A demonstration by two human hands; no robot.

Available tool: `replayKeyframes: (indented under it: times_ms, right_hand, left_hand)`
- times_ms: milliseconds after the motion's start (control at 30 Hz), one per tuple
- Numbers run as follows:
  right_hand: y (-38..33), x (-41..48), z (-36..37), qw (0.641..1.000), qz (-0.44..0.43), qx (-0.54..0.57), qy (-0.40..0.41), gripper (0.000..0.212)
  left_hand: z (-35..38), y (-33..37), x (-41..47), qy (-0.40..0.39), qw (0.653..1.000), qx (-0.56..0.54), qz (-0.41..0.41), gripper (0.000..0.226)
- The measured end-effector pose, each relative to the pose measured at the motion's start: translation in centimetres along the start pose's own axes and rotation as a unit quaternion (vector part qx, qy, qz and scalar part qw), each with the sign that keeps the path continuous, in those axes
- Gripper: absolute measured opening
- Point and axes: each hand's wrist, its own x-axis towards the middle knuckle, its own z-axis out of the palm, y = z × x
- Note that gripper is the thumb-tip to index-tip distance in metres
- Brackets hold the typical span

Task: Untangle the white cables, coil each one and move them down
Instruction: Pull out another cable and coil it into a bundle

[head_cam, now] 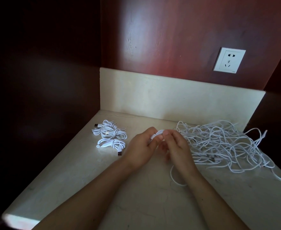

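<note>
Both grips clasp one cable (158, 132) above the table's (136, 196) middle, left grip (141, 146) and right grip (174, 146) pinching its coil; if its loose tail snags in the tangle (227, 143) by the right edge, tugging could unwind it

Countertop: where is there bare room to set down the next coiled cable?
Bare counter lies in front of the coiled cables, out to the left edge. A narrower free strip runs along the backsplash, between the coils and the tangled pile. The right side is crowded by that pile, and the left hand and right hand, holding a cable, fill the middle.
</note>
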Motion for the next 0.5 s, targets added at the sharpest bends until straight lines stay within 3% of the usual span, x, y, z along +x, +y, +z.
replayKeyframes:
  times_ms: [200,500]
  right_hand:
    - [-0.8,0.0,-0.5,0.998,0.05,0.044,-0.015,0.028]
    - [-0.1,0.8,-1.0,0.998,0.059,0.022,-0.002,0.025]
  left_hand:
    - [0.0,-0.4,0.0,-0.004,1.0,0.006,-0.004,0.049]
    - [0.2,-1.3,0.2,-0.073,0.997,-0.001,-0.007,0.042]
